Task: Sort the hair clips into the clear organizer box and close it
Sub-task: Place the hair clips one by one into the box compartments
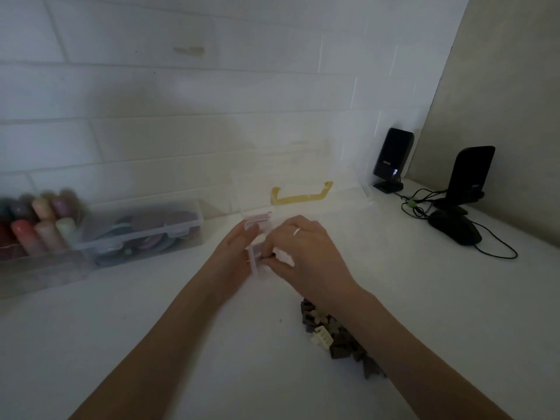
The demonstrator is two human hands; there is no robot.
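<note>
A small clear organizer box [257,234] with pinkish edges stands on the white counter, and both hands are on it. My left hand [235,253] grips its left side. My right hand [303,250], with a ring on one finger, covers its right side, fingertips pinched at the box's front; whether they hold a clip is hidden. A heap of small brown and cream hair clips [336,338] lies on the counter near me, partly under my right forearm. The box's inside is blurred and mostly hidden.
A larger clear case with a yellow handle [300,194] stands behind the box against the tiled wall. At left sit a closed clear container [145,231] and a tray of coloured bottles [39,222]. At right are two black stands [392,159], a black mouse [454,228] and cables.
</note>
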